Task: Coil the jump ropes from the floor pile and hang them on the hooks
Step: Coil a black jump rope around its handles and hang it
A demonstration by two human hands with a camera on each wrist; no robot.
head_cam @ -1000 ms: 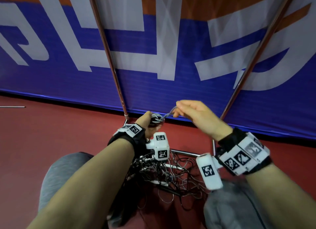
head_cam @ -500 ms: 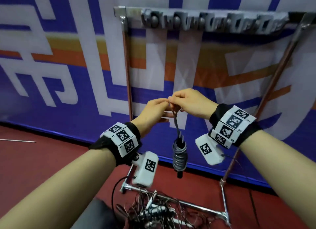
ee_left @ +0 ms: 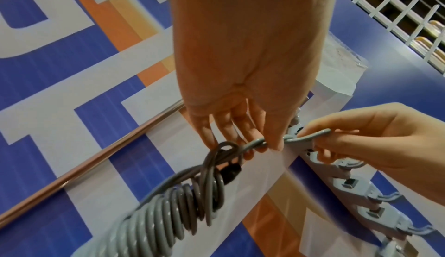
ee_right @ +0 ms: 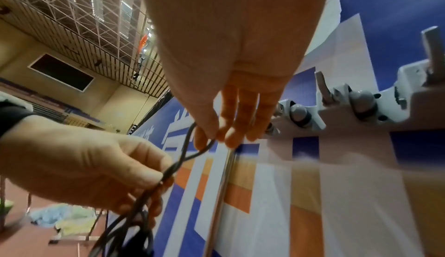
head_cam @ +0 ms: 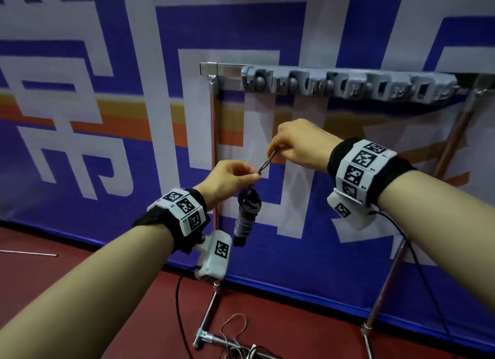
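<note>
A grey jump rope (head_cam: 244, 219), coiled tight around its black handles, hangs in the air in front of the banner. A short loop of cord (head_cam: 266, 162) sticks up from the bundle. My left hand (head_cam: 251, 177) pinches the loop at its base, just above the coil (ee_left: 168, 209). My right hand (head_cam: 272, 149) pinches the loop's top end (ee_right: 204, 147), up and to the right. The grey hook rail (head_cam: 345, 87) on the metal rack runs above and right of both hands, with nothing hanging from it.
The rack's copper-coloured uprights (head_cam: 214, 155) and its metal foot (head_cam: 207, 321) stand against the blue, white and orange banner. Loose ropes (head_cam: 235, 340) lie tangled on the red floor at the rack's base. A thin rod (head_cam: 26, 252) lies on the floor far left.
Both hands rose from the floor pile with the coiled rope. The hands were together half a second ago; now the right has drawn the loop up and right, apart from the left.
</note>
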